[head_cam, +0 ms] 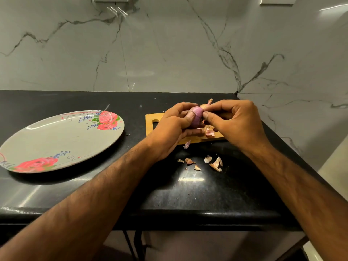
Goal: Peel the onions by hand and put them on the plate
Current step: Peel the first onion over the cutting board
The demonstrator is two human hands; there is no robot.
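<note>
onion (195,117): red, partly peeled, held above the wooden cutting board (150,119)
left hand (175,127): grips the onion
right hand (233,123): pinches its skin
plate (56,140): left, well apart
peel scraps (216,162): on the counter (207,194), near side

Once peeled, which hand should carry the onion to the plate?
Probably left. The left hand cups the part-peeled purple onion, and the round floral plate sits on that side; the right hand only pinches dry skin.
</note>
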